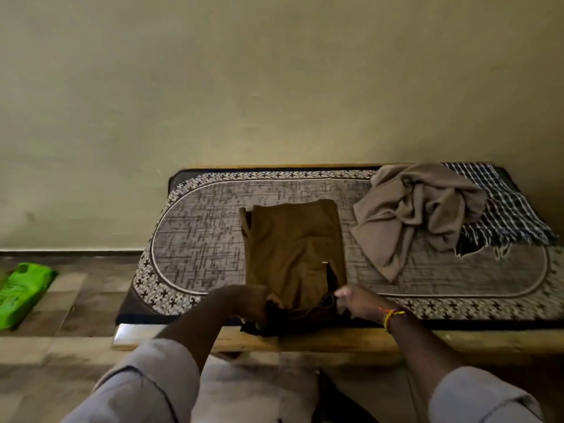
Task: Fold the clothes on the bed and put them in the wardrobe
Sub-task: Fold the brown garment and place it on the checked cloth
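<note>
Your left hand (251, 302) and right hand (354, 300) each keep a closed grip, pinching the near hem of the folded brown cotton garment (294, 248). It lies flat mid-bed on the grey patterned mattress cover (198, 236), its near edge at the mattress front, above the bare wooden bed rail (335, 340). Left of it the cover lies open. To the right sit a crumpled beige cloth (415, 215) and a dark checked cloth (506, 221) reaching the far-right edge. A green plastic bag (21, 291) lies on the floor.
</note>
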